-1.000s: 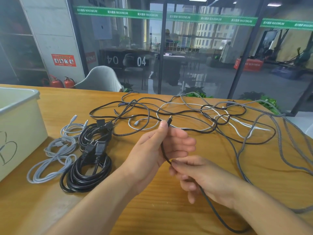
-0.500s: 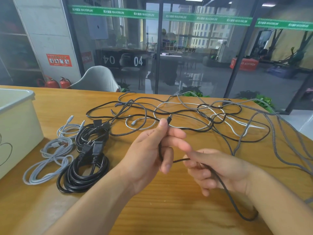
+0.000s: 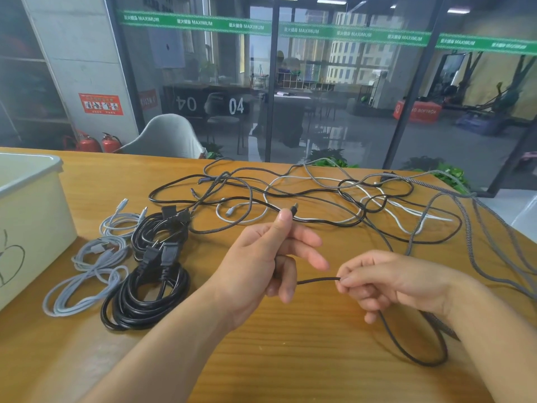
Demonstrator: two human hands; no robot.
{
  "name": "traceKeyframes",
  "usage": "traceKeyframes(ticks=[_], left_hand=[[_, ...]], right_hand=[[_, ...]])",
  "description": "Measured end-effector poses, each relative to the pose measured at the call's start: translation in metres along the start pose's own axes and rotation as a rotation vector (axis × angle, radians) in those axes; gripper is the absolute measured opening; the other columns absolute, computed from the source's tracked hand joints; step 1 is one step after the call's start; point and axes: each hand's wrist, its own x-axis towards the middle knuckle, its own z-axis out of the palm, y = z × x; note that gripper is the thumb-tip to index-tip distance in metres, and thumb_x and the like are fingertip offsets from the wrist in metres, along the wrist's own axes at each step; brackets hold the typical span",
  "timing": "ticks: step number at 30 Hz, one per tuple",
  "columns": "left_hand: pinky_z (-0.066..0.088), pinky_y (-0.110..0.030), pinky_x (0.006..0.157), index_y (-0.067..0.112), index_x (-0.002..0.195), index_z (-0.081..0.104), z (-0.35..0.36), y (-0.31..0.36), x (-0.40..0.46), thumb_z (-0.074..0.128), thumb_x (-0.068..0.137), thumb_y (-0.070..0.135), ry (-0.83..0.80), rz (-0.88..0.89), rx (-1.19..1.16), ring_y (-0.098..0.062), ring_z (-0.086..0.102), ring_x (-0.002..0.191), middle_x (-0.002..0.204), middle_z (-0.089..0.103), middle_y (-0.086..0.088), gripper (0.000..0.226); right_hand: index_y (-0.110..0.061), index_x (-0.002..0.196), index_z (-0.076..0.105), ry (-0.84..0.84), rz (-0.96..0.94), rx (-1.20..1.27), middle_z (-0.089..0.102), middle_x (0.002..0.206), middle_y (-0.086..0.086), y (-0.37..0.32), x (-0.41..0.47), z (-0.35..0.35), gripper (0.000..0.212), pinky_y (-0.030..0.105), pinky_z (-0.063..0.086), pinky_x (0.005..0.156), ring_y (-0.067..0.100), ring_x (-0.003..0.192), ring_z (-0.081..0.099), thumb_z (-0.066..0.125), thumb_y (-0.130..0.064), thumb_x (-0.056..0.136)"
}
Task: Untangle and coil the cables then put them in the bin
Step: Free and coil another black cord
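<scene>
Dark thin cable (image 3: 316, 280) runs in a short straight bit between the two hands, going side to side, and this is the bit the next wrap turns on, I think. The left hand (image 3: 261, 266) pinches the plug end (image 3: 294, 208) between thumb and first finger, with the plug poking up, and the cable drops down through its curled fingers. The right hand (image 3: 389, 283) pinches the same cable at its fingertips, just beside the left hand but not touching it. Behind the right hand the cable falls in a loose loop (image 3: 421, 353) on the wooden table (image 3: 290, 344), close to the person, so the right hand is nearer to the slack. To the left lie coiled black cables (image 3: 145, 292) and coiled grey cables (image 3: 84, 274), side by side and touching. Further left stands the pale bin (image 3: 32, 216), well apart from the hands. Further back sits the tangle (image 3: 334, 205) of black, white and grey cables, all crossing over each other. The held cable seems to lead back that way, so it may snag there. Past the table is a glass wall (image 3: 334, 97)
</scene>
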Motion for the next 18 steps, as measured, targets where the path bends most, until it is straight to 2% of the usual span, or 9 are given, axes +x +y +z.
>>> traceKeyframes(ticks=[2, 4, 7, 10, 12, 15, 18], left_hand=[[0.023, -0.022, 0.036, 0.010, 0.092, 0.072, -0.001, -0.001, 0.001, 0.035, 0.103, 0.051, 0.006, 0.002, 0.011, -0.015, 0.046, 0.034, 0.084, 0.077, -0.014, 0.056], [0.024, -0.022, 0.036, 0.008, 0.094, 0.071, -0.001, -0.004, 0.002, 0.034, 0.106, 0.049, 0.004, -0.004, 0.031, -0.016, 0.046, 0.035, 0.085, 0.077, -0.015, 0.057], [0.026, -0.022, 0.037, 0.006, 0.096, 0.070, -0.001, -0.010, 0.003, 0.032, 0.108, 0.048, -0.006, -0.012, 0.091, -0.018, 0.048, 0.037, 0.086, 0.077, -0.016, 0.058], [0.034, -0.027, 0.045, 0.002, 0.099, 0.069, 0.001, -0.016, 0.004, 0.030, 0.110, 0.045, -0.015, -0.011, 0.147, -0.023, 0.056, 0.045, 0.088, 0.078, -0.017, 0.060], [0.041, -0.029, 0.052, -0.001, 0.104, 0.069, 0.003, -0.019, 0.004, 0.029, 0.111, 0.044, -0.009, -0.013, 0.152, -0.027, 0.063, 0.055, 0.090, 0.078, -0.018, 0.061], [0.050, -0.029, 0.063, -0.001, 0.108, 0.070, 0.006, -0.024, 0.006, 0.029, 0.110, 0.042, -0.002, -0.006, 0.173, -0.031, 0.072, 0.073, 0.094, 0.079, -0.015, 0.060], [0.053, -0.033, 0.073, 0.002, 0.109, 0.073, 0.008, -0.030, 0.008, 0.030, 0.110, 0.041, 0.002, 0.026, 0.232, -0.033, 0.076, 0.087, 0.096, 0.080, -0.011, 0.058]], right_hand=[[-0.009, 0.097, 0.072, 0.092, 0.018, -0.030, 0.046, 0.071, -0.001, 0.003, 0.001, -0.001, 0.020, 0.037, 0.058, 0.069, 0.012, 0.058, 0.047, 0.075, -0.029, 0.093], [-0.007, 0.098, 0.071, 0.294, 0.024, -0.143, 0.047, 0.066, -0.002, 0.007, 0.008, 0.003, 0.029, 0.038, 0.060, 0.064, 0.011, 0.053, 0.046, 0.077, -0.036, 0.093], [-0.015, 0.077, 0.065, 0.673, -0.028, -0.461, 0.045, 0.050, -0.008, 0.005, 0.015, 0.016, 0.044, 0.046, 0.062, 0.059, 0.013, 0.043, 0.051, 0.076, -0.057, 0.086], [-0.016, 0.067, 0.062, 0.919, -0.251, -0.461, 0.048, 0.049, -0.001, -0.003, 0.014, 0.029, 0.046, 0.048, 0.060, 0.056, 0.013, 0.042, 0.054, 0.072, -0.055, 0.090], [-0.019, 0.069, 0.065, 0.989, -0.408, -0.380, 0.051, 0.052, -0.002, -0.009, 0.010, 0.037, 0.039, 0.044, 0.059, 0.052, 0.014, 0.044, 0.055, 0.070, -0.049, 0.094], [-0.022, 0.075, 0.070, 0.974, -0.571, -0.296, 0.057, 0.054, -0.001, -0.014, 0.009, 0.049, 0.030, 0.028, 0.052, 0.044, 0.016, 0.047, 0.057, 0.065, -0.040, 0.099], [-0.026, 0.080, 0.071, 0.878, -0.634, -0.244, 0.054, 0.053, -0.010, -0.013, 0.013, 0.058, 0.027, 0.029, 0.053, 0.046, 0.007, 0.048, 0.051, 0.059, -0.031, 0.104]])
